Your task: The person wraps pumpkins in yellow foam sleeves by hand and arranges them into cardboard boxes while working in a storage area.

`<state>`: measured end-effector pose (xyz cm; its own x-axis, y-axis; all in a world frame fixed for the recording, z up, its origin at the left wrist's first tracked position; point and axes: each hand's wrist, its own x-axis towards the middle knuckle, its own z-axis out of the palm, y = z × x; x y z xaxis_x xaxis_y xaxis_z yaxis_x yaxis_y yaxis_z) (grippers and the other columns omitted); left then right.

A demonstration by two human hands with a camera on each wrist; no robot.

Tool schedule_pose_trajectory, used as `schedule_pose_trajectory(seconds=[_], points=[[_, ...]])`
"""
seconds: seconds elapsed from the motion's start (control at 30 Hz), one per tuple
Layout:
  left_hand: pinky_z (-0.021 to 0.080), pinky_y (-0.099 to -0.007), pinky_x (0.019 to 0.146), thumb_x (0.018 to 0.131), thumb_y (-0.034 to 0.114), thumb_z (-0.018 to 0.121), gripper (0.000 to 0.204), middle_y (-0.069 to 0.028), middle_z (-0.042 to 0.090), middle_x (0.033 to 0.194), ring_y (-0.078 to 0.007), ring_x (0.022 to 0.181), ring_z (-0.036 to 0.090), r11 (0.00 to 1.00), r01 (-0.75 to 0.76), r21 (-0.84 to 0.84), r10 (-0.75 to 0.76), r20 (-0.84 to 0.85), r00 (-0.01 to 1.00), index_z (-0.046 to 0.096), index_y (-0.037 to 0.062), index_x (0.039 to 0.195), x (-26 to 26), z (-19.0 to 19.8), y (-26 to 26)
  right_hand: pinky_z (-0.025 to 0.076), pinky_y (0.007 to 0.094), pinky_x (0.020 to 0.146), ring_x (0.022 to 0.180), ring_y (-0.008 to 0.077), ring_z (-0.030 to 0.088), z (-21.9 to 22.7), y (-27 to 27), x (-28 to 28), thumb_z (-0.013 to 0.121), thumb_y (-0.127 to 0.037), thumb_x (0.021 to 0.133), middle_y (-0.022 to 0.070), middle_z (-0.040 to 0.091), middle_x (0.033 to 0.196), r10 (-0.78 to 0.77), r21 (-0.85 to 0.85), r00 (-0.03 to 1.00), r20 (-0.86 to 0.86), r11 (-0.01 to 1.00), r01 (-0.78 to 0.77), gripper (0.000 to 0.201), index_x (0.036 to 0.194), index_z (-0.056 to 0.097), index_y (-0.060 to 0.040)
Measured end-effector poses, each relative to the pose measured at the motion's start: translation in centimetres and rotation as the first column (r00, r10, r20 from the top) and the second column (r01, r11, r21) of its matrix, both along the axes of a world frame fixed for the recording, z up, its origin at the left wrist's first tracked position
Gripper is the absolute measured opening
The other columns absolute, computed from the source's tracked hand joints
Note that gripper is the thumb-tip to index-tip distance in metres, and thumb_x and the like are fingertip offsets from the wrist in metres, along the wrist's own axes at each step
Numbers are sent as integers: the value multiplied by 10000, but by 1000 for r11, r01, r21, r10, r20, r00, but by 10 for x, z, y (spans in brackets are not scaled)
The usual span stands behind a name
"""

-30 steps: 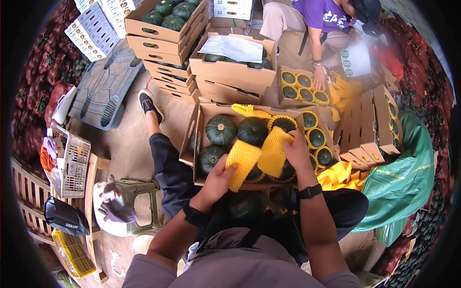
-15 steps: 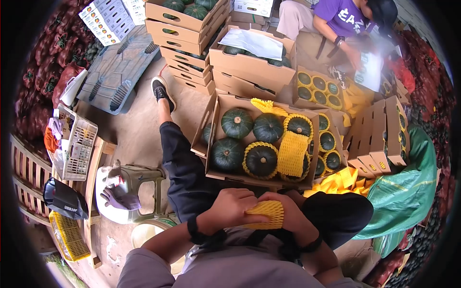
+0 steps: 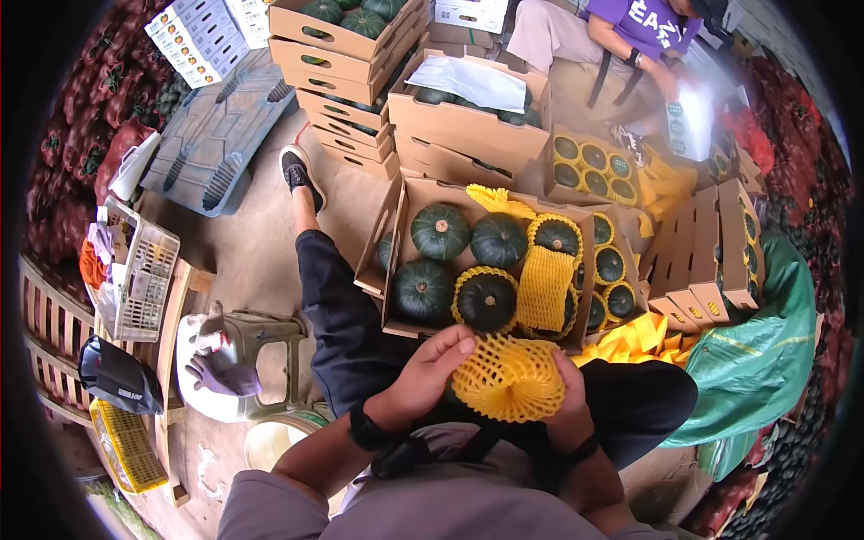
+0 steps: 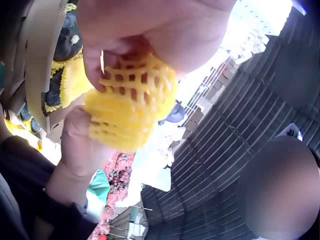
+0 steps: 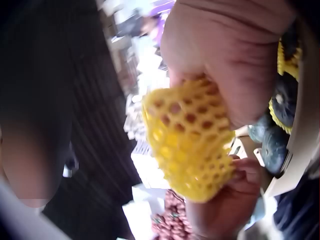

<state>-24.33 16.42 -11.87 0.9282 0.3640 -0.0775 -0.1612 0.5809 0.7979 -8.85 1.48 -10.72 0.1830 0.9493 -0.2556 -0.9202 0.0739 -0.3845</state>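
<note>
A yellow foam net sleeve [image 3: 508, 378], its mesh stretched wide into a cup, is held between my two hands above my lap. My left hand [image 3: 432, 371] pinches one side with thumb and fingers; my right hand [image 3: 569, 400] grips the opposite side. Both wrist views show the net [image 4: 132, 107] spread over fingers reaching inside it. Just beyond lies an open cardboard box [image 3: 396, 310] of dark green pumpkins [image 3: 440, 231]. One pumpkin [image 3: 486, 299] in it wears a yellow net around its side. A flat foam sleeve [image 3: 544, 288] lies over the pumpkins on the right.
Another box with netted pumpkins [image 3: 610, 265] adjoins on the right, near loose yellow sleeves [image 3: 643, 340] and a green sack [image 3: 747, 351]. Stacked cartons [image 3: 346, 85] stand behind. A person in purple [image 3: 643, 31] sits at the back right. A stool [image 3: 243, 360] stands left.
My hands drew back from the box to my lap, leaving one sleeve on the pumpkins. The other sleeve has been opened out into a wide cup. The head view shifted.
</note>
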Motion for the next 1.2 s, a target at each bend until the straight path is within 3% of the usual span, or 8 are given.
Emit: schedule_pose_trajectory(seconds=[0.17, 0.3, 0.37, 0.5, 0.67, 0.73, 0.9, 1.2], points=[[253, -467, 1068, 680, 167, 765, 396, -121, 407, 1371, -375, 1310, 273, 36, -239, 970, 347, 213, 913, 677, 170, 1066, -12, 32, 1, 355, 427, 1010, 1243, 233, 447, 3, -1, 1, 408, -315, 964, 163, 486, 1320, -46, 39, 897, 439, 999, 32, 451, 1275, 451, 10], [404, -368, 938, 822, 219, 650, 193, -130, 601, 1085, -253, 1069, 547, 640, -22, 768, 112, -65, 992, 644, 47, 908, -11, 24, 8, 395, 402, 928, 990, 216, 584, 12, 36, -12, 449, -279, 963, 77, 613, 1097, -231, -98, 865, 446, 948, 304, 282, 1071, 577, -52], [452, -316, 858, 879, 394, 607, 406, -132, 649, 947, -208, 955, 606, 892, 251, 375, -128, -322, 938, 638, -5, 947, -28, 12, 14, 373, 406, 996, 910, 215, 613, 4, 20, -22, 553, -251, 917, 63, 640, 985, 320, -250, 228, 919, 924, -290, 237, 973, 610, -27], [472, -318, 806, 679, 893, 337, 1098, -172, 661, 953, -220, 876, 622, 929, 320, -186, -241, 350, 905, 606, -116, 1016, -47, -13, 16, 411, 300, 965, 892, 82, 557, -3, 37, -17, 574, -286, 925, 4, 598, 888, 211, -158, 870, 445, 975, -156, 275, 982, 575, -17], [269, -568, 1050, 610, 872, 501, 1174, -169, 305, 1456, -418, 1314, 311, 854, 25, -520, 225, 413, 883, 234, 100, 1453, -32, 37, 18, 417, 298, 939, 1075, 156, 543, -33, 77, -50, 677, -127, 838, 30, 575, 1117, 225, 97, 804, 550, 939, -329, 382, 1186, 533, -63], [228, -579, 1076, 634, 834, 532, 1145, -129, 226, 1504, -425, 1362, 231, 827, -337, -450, 441, 147, 885, 162, 162, 1484, -40, 41, 32, 469, 354, 819, 982, 313, 588, -3, 127, -21, 711, -178, 748, 120, 589, 1065, 61, -67, -214, 975, 997, -22, 424, 1116, 519, -93], [254, -532, 1072, 842, 663, 453, 842, -67, 212, 1520, -379, 1342, 283, 825, -491, -280, 498, -51, 865, 155, 211, 1487, -75, -9, 49, 401, 430, 868, 1011, 352, 541, -44, 180, -48, 751, -479, 659, 218, 536, 1084, 543, -545, -763, 351, 781, 305, 813, 1349, 396, -236], [245, -442, 1090, 762, 249, 721, 930, -70, 264, 1465, -272, 1326, 305, 864, -498, 74, 504, -152, 850, 127, 138, 1468, -68, -7, 40, 333, 453, 997, 1135, 402, 423, -21, 147, -47, 726, -363, 737, 262, 369, 1235, 106, -100, -30, 994, 984, 149, 837, 1422, 286, -171]])
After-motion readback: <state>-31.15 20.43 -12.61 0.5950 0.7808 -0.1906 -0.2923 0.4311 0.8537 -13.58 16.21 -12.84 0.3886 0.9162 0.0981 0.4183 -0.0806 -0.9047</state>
